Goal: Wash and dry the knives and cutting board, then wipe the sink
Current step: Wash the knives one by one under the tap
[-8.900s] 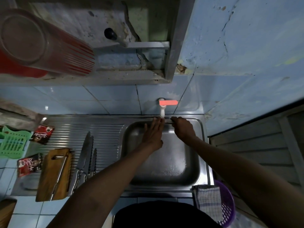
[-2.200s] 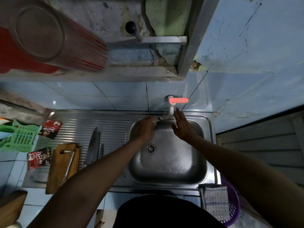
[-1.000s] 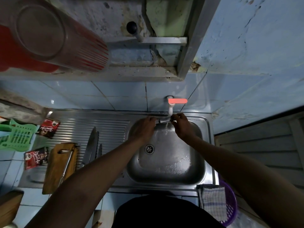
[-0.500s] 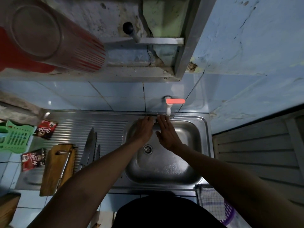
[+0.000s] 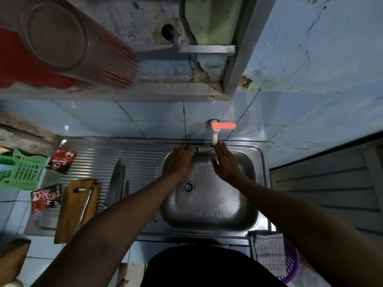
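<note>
Both my hands hang over the steel sink (image 5: 209, 216) under the white tap with a red lever (image 5: 219, 129). My left hand (image 5: 181, 160) has its fingers lightly bent and holds nothing. My right hand (image 5: 226, 162) is spread flat with straight fingers, just below the spout. Water wets the basin floor around the drain (image 5: 188, 187). Several knives (image 5: 118, 181) lie side by side on the ribbed drainboard left of the basin. Further left, a wooden cutting board (image 5: 72, 212) carries one more knife (image 5: 84, 208).
A checked cloth (image 5: 267, 251) hangs over a purple basket (image 5: 290, 266) at the sink's front right. Two coffee sachets (image 5: 61, 162) and a green plastic rack (image 5: 22, 172) lie at the far left. A shelf with a red-striped tumbler (image 5: 68, 44) overhangs the tiled wall.
My right hand has pulled away from my left one to the right, and its fingers have spread. My left hand stays by the spout. The knives and board have not moved.
</note>
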